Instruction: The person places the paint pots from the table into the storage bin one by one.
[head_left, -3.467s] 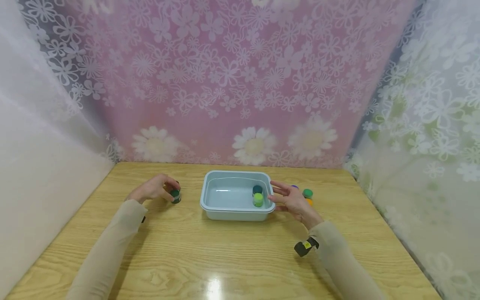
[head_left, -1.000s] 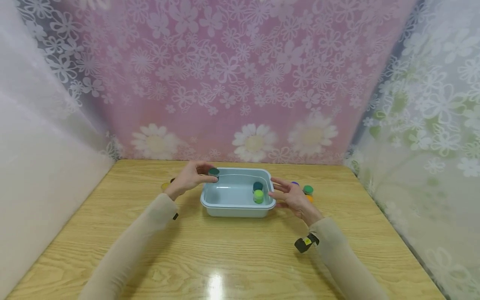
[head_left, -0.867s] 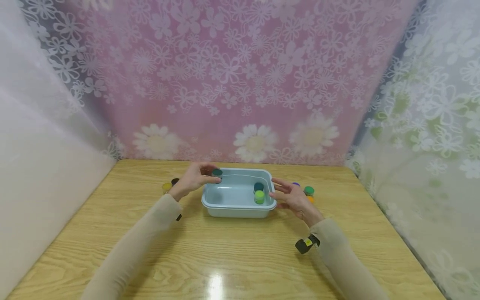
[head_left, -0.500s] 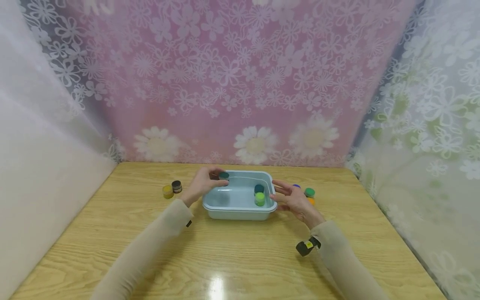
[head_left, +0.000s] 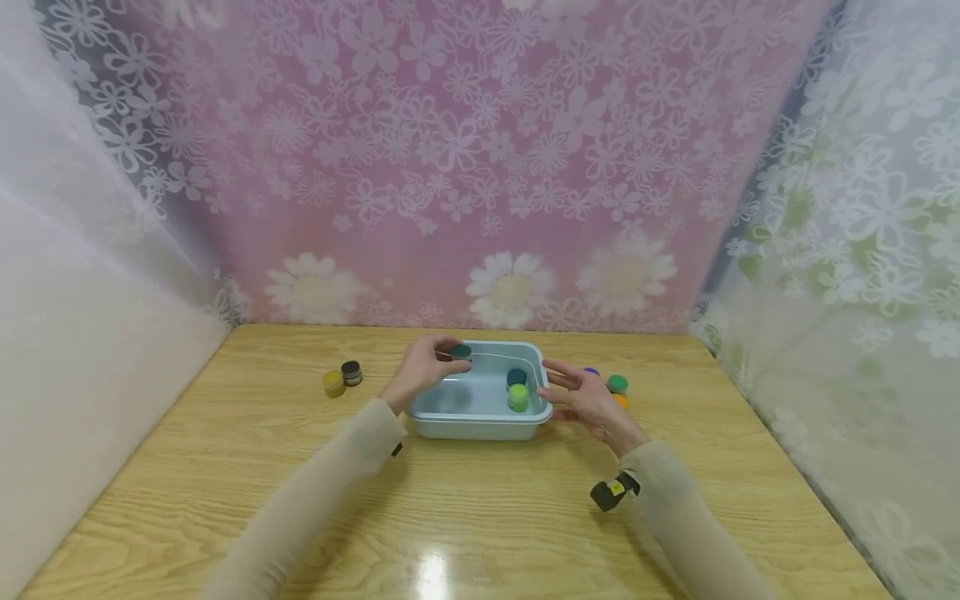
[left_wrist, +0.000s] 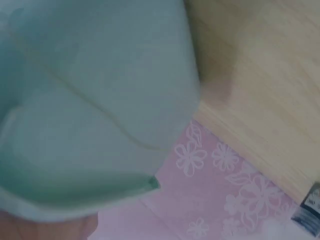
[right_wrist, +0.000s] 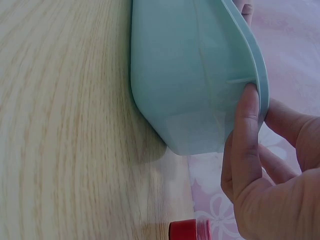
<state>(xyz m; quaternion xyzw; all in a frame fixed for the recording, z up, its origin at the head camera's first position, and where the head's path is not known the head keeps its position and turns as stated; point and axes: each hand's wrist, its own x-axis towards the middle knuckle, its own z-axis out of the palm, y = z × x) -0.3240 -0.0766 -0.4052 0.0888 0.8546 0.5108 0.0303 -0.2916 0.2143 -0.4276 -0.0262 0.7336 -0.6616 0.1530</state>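
Observation:
In the head view, my left hand point(head_left: 426, 368) pinches a small dark green paint jar point(head_left: 462, 354) over the left part of the pale blue plastic basin point(head_left: 472, 432). That jar does not show in the left wrist view, where the basin wall point(left_wrist: 115, 75) covers the hand. My right hand point(right_wrist: 270, 185) grips the basin's right rim, thumb on one side and fingers against the outer wall. Inside the basin, at its right end, stand a dark teal jar point(head_left: 516, 379) and a light green jar point(head_left: 518, 397).
Left of the basin, a yellow jar point(head_left: 334, 384) and a black jar point(head_left: 351, 372) stand on the wooden table point(head_left: 495, 517). Behind my right hand are a green jar point(head_left: 617, 384), an orange one point(head_left: 621, 402) and a blue one point(head_left: 591, 372). The right wrist view shows a red lid point(right_wrist: 190, 230).
My left hand picked up the dark green jar from the table at left and carried it right, over the basin. My right hand has stayed at the rim.

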